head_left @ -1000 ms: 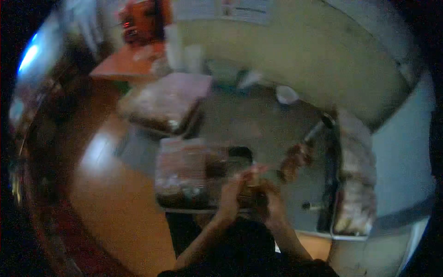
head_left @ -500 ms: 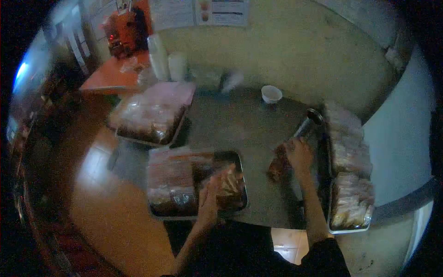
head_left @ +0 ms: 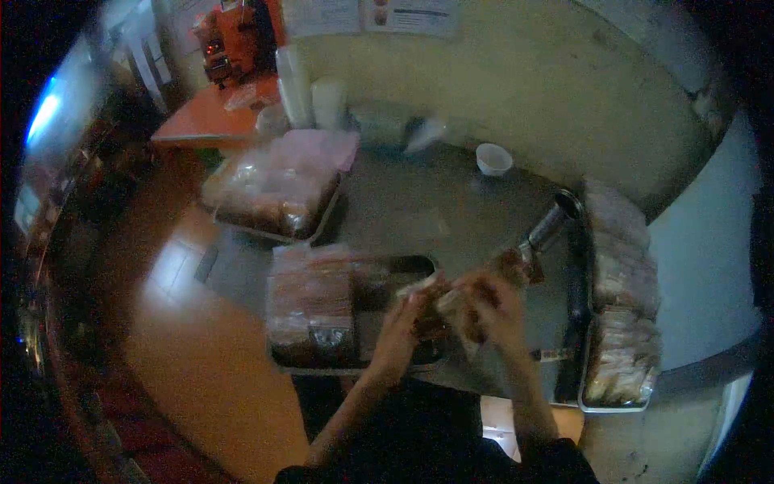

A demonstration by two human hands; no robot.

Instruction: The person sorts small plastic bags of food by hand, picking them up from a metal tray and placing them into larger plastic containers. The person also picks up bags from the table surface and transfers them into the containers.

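In the head view my left hand (head_left: 397, 335) is closed on a clear plastic packet with brown contents (head_left: 430, 310), above the right side of a dark metal tray (head_left: 322, 370). Close beside it, my right hand (head_left: 496, 310) grips the same packet or a second one against it; blur and the fingers hide which. The left half of that tray carries a row of flat clear packets (head_left: 310, 294). Past my right hand, another brown packet (head_left: 528, 264) lies on the table by a metal cylinder (head_left: 552, 224) that rests tilted.
Stacked packets (head_left: 619, 242) fill a long tray along the table's right edge. At the back left stands another tray of packets (head_left: 270, 189) with a pink sheet (head_left: 322, 145). A white bowl (head_left: 493, 160) sits near the wall, and tall stacked cups (head_left: 294, 89) stand at the orange table (head_left: 201, 117).
My right hand has moved left and nearer, from beside the metal cylinder to my left hand. My left hand has come off the tray's right side with a packet. The view has shifted slightly.
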